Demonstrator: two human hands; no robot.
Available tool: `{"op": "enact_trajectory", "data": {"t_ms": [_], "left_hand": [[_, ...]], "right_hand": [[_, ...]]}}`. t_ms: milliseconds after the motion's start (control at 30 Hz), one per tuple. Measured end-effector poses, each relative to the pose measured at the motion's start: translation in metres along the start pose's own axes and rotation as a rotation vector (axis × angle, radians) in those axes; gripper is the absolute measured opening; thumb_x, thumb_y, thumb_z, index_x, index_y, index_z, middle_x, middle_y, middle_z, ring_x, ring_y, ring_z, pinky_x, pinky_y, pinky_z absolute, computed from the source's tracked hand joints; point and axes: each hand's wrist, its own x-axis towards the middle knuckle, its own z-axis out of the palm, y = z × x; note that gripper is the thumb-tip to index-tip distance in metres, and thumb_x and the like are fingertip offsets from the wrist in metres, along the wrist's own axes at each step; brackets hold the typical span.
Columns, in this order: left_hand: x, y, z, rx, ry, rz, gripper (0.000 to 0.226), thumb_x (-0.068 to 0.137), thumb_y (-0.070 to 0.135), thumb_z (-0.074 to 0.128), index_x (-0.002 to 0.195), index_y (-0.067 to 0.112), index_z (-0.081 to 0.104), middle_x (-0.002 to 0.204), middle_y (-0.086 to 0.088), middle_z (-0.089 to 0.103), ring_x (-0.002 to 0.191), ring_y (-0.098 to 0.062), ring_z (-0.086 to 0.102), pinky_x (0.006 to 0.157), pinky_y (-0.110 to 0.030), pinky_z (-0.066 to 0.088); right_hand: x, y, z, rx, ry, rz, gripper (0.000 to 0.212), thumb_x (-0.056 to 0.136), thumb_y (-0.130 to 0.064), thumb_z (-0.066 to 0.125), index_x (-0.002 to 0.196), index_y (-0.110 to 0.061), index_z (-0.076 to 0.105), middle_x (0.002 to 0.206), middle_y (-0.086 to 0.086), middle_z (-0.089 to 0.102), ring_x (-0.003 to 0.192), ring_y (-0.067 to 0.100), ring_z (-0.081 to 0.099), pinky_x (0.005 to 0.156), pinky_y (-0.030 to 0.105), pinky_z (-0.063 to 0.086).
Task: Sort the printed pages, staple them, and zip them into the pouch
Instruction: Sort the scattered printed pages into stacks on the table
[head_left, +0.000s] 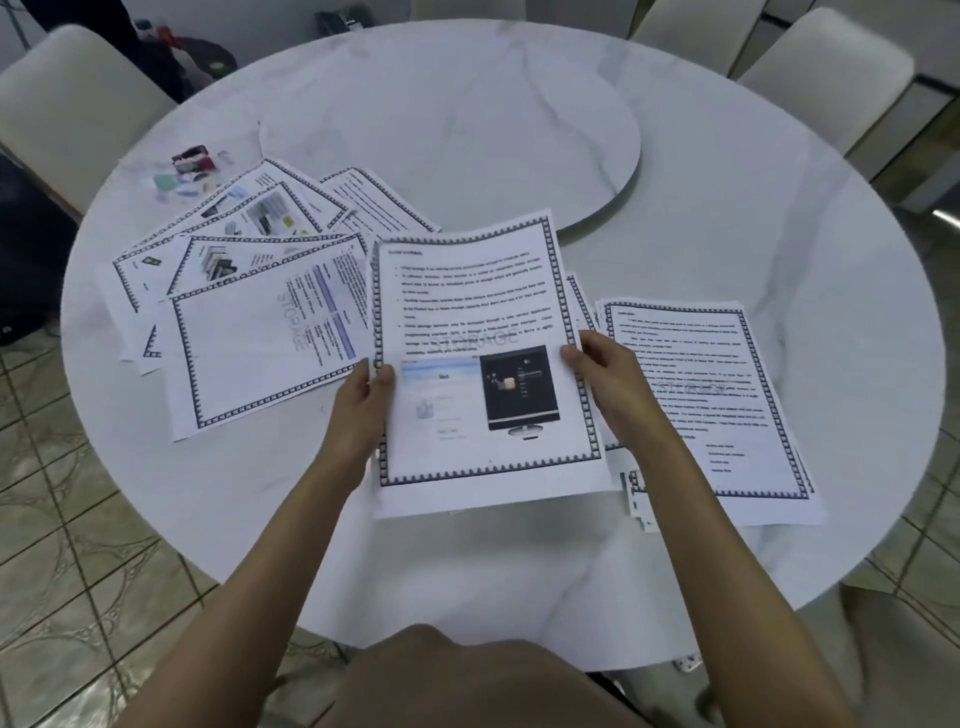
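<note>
We grip a printed page (480, 358) by its side edges, left hand (363, 402) and right hand (605, 384) both pinching it above the round table (727, 208). Right of the page lies a sorted stack (711, 410); left, loose pages (249, 291) fan out; beyond those, a pouch (193, 161).

Loose pages (249, 291) crowd the left; the turntable (467, 130) lies bare.

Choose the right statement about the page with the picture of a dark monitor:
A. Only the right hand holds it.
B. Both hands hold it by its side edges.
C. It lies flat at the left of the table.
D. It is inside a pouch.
B: the left hand and the right hand each grip one side edge of the page.
</note>
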Motion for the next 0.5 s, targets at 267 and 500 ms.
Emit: {"op": "enact_trajectory", "data": {"t_ms": [267,500], "left_hand": [[0.015,-0.030,0.026,0.235,-0.012,-0.143,0.033,0.096,0.019,0.046,0.129,0.016,0.047,0.124,-0.005,0.054,0.107,-0.022,0.054,0.096,-0.040,0.045],[0.025,-0.038,0.027,0.431,0.115,-0.142,0.043,0.093,0.022,0.050,0.135,0.018,0.044,0.139,-0.017,0.039,0.129,-0.034,0.038,0.109,-0.050,0.030]], "right_hand": [[0.006,0.038,-0.026,-0.459,0.197,0.074,0.031,0.091,-0.012,0.054,0.123,-0.010,0.057,0.117,0.006,0.056,0.098,0.016,0.054,0.084,0.023,0.040],[0.009,0.056,-0.032,-0.686,0.195,0.091,0.043,0.090,-0.012,0.055,0.132,-0.008,0.048,0.135,0.016,0.038,0.127,0.029,0.035,0.104,0.030,0.029]]}}
